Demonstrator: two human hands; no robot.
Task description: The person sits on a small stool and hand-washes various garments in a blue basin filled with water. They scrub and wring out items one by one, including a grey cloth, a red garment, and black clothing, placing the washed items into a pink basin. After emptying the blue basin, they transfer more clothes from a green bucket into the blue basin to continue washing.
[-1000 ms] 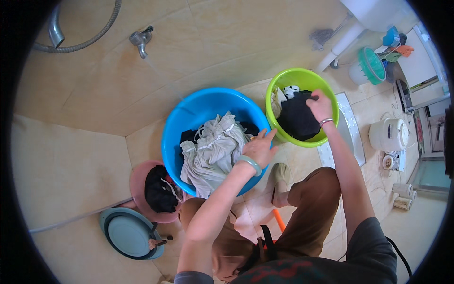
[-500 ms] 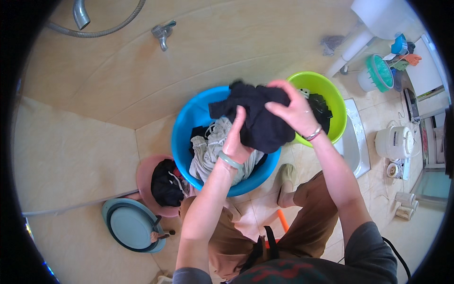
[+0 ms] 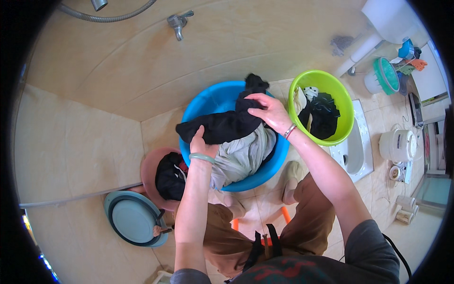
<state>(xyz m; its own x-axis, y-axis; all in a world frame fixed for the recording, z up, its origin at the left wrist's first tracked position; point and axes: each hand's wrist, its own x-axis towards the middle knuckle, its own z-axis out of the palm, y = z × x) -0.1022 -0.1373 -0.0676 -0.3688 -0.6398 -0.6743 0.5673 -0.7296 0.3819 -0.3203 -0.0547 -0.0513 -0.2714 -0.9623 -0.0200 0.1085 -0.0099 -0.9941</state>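
Note:
A black garment (image 3: 220,127) is stretched between my two hands above the blue basin (image 3: 198,100). My left hand (image 3: 203,144), with a pale green bangle at its wrist, is closed on the garment's left part, thumb on top. Farther right, my right hand (image 3: 273,112) pinches the cloth, a thin bracelet on that wrist. One bunched end of the garment rises past the right hand toward the basin's far rim. Beneath it, light grey clothing (image 3: 243,161) fills the near side of the basin and hangs over its near left rim.
To the right stands a lime green basin (image 3: 347,116) holding dark and white clothes, beside a white squat toilet (image 3: 357,156). At the left are a pink basin (image 3: 149,173) with dark clothes and a grey-blue folding basin (image 3: 132,220). A tap (image 3: 178,23) juts from the wall.
The black garment has gone from a bundle to a drawn-out length. My left hand has moved left and lower, my right hand slightly left and lower. More of the green basin's contents shows.

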